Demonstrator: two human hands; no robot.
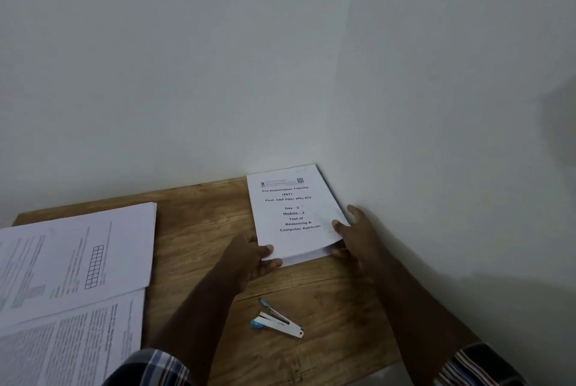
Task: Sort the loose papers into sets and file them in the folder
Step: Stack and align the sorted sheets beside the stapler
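A thick stack of white papers (293, 214), topped by a cover sheet titled "Pre Examination Training", lies at the far right corner of the wooden table (202, 229) against the wall. My left hand (252, 258) grips its near left corner, thumb on top. My right hand (355, 236) holds its near right edge, thumb on the top sheet and fingers under the stack. More loose printed sheets (74, 261) lie spread on the table's left side, one with a grid figure. No folder is in view.
A small white and blue stapler (277, 320) lies open on the table between my forearms. Plain white walls (436, 105) close the table in at the back and on the right. Bare wood shows between the two paper piles.
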